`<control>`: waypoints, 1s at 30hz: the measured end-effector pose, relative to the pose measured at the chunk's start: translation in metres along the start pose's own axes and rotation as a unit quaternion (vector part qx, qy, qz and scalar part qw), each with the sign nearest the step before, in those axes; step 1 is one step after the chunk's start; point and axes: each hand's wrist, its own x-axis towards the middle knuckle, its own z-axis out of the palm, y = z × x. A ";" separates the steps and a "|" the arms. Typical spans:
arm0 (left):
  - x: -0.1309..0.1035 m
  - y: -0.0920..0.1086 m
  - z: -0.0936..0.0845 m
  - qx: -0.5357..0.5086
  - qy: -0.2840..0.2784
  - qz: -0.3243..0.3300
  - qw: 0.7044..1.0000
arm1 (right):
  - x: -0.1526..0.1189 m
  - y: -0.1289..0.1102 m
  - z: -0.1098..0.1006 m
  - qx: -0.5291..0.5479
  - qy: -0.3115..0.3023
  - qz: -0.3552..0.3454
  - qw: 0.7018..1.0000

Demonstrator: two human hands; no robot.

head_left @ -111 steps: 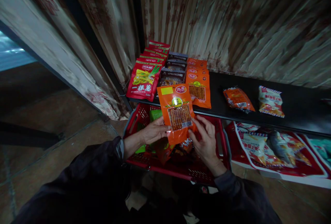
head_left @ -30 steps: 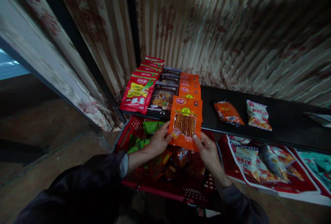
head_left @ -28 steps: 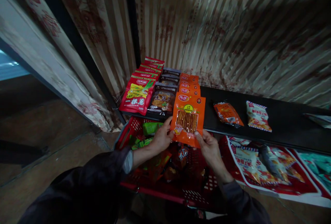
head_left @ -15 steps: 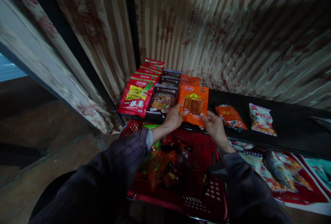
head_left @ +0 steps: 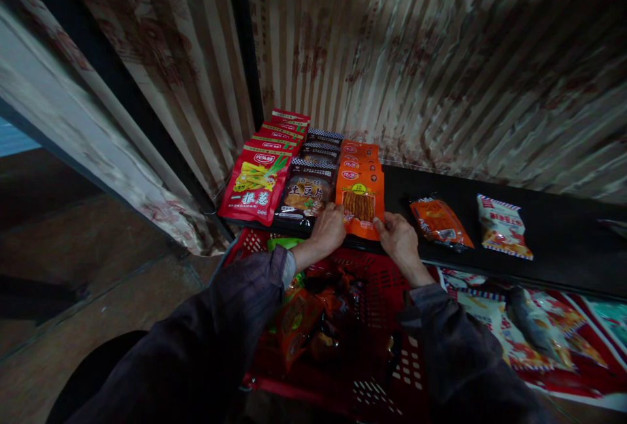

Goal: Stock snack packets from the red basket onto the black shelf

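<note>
An orange snack packet (head_left: 361, 196) lies at the front of a row of matching packets on the black shelf. My left hand (head_left: 327, 229) pinches its lower left edge. On the lower right corner, my right hand (head_left: 398, 238) grips the same packet between thumb and fingers. To the left, black snack packets (head_left: 307, 190) overlap in a row, and red snack packets (head_left: 255, 182) overlap beside them at the shelf's end. Right of my right hand lies another orange packet (head_left: 441, 220) with dark ends.
Below the shelf's front edge stands a red basket (head_left: 386, 280) with several snack packets inside. A white and red packet (head_left: 503, 227) lies farther right on the black shelf (head_left: 563, 234). More bags (head_left: 531, 326) sit lower right. A striped curtain (head_left: 333, 38) hangs behind.
Both hands have lowered the orange packet and drawn it slightly left. It now rests in line with the orange row, and more of the packets behind it show.
</note>
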 end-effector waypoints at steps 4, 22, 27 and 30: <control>-0.002 0.001 0.002 0.042 -0.013 0.014 0.999 | -0.005 0.001 0.004 -0.030 0.007 0.004 1.000; 0.013 0.006 0.019 0.144 0.051 0.133 0.979 | -0.009 -0.002 0.003 -0.041 -0.021 0.055 0.997; 0.018 0.021 0.006 0.138 0.001 0.112 0.984 | -0.006 -0.001 0.005 -0.049 -0.029 0.056 0.997; 0.028 0.032 -0.005 0.128 -0.025 0.105 0.986 | -0.003 0.000 0.001 -0.045 -0.047 0.061 0.996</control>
